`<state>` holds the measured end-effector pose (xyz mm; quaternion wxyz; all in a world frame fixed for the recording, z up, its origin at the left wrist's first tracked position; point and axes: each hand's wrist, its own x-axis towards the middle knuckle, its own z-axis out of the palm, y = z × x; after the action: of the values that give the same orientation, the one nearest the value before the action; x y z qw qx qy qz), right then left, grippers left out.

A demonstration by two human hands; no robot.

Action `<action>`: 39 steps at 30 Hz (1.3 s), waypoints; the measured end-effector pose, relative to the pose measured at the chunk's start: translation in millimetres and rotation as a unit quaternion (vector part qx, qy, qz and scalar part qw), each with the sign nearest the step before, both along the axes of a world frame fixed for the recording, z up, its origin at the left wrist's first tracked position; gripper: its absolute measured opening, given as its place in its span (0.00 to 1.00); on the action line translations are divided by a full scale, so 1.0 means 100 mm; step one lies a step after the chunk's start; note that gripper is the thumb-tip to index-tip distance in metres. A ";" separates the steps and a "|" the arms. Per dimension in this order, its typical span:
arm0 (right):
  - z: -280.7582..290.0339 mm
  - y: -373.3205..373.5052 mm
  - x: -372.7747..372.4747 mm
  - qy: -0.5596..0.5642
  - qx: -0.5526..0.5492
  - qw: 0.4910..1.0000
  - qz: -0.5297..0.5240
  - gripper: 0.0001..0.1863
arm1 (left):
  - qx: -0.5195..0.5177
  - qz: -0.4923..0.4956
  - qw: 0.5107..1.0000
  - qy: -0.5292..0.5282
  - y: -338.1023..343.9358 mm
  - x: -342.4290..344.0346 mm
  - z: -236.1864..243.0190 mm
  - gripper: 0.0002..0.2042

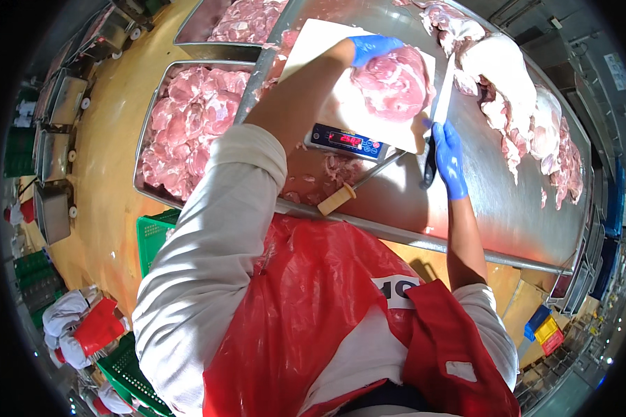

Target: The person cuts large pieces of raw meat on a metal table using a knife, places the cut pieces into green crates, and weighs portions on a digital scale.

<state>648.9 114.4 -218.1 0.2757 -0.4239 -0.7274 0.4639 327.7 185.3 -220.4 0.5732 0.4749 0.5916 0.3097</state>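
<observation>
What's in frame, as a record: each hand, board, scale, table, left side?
left hand: blue-gloved, at edge of pink meat
right hand: blue-gloved, gripping knife, blade pointing forward
white board: under the pink meat
scale: red-lit display, at board's near edge
metal table: pale meat pieces at right; tan-handled rod near front edge
left side: metal bins of meat cuts

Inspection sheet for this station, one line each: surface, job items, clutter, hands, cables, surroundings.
Surface: steel table, strong glare, reddish patches.
Job items: meat on white board; scale, display lit; knife.
Clutter: scraps and pale-handled rod near the scale; larger cuts at right.
Hands: left hand gloved, touching the meat; right hand gloved, holding the knife.
Cables: nothing seen on the table.
Surroundings: meat bins at left; green crate; co-workers lower left.
</observation>
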 end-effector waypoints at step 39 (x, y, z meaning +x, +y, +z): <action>0.21 0.12 1.03 -0.481 0.329 0.777 0.238 0.11 | -0.017 -0.154 0.813 0.562 0.02 1.05 0.44 0.47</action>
<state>751.9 126.0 -197.0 -0.1065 -0.2882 -0.9515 -0.0168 433.1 187.7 -176.1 0.1892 0.6413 0.7350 -0.1131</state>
